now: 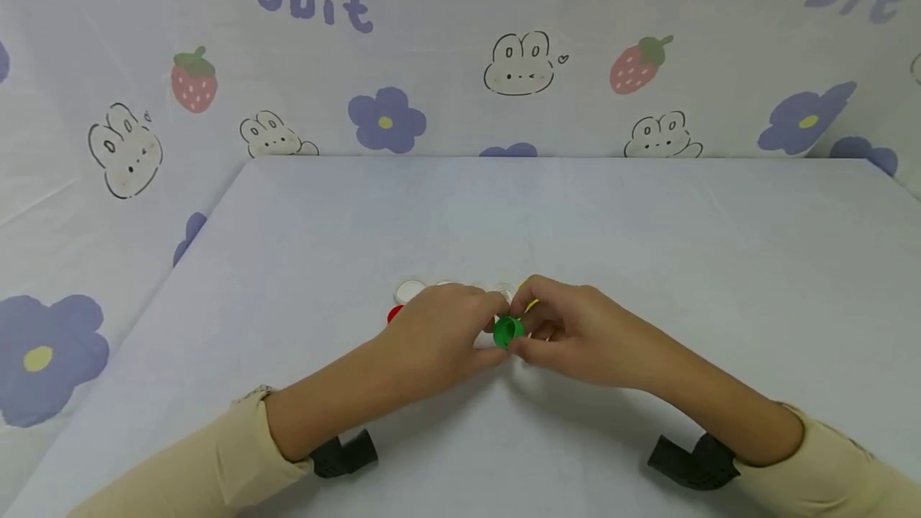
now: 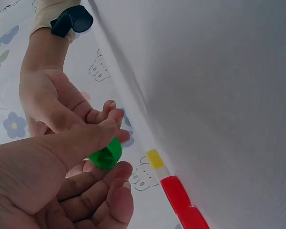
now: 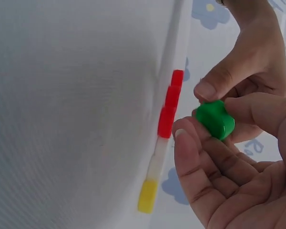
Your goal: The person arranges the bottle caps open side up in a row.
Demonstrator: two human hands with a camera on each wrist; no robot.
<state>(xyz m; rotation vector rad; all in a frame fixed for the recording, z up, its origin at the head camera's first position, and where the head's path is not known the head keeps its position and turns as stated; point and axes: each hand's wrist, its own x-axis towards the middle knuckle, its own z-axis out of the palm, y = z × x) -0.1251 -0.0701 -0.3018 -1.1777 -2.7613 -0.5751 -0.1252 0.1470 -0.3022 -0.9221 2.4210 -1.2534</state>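
A small hollow green cup-like piece (image 1: 508, 332) with a lobed outside (image 3: 214, 119) is between my two hands, its opening facing the head camera. My left hand (image 1: 435, 334) pinches it from the left with thumb and fingers. From the other side my right hand (image 1: 586, 334) pinches it, thumb near the lower edge and forefinger above. Both sets of fingertips meet around the piece and cover part of its rim.
Behind the hands lies a row of red pieces (image 3: 167, 121), a whitish one (image 3: 155, 157) and a yellow one (image 3: 147, 195). White round pieces (image 1: 411, 291) lie farther back. A white cloth (image 1: 288, 246) covers the table; a patterned curtain (image 1: 446, 46) hangs behind.
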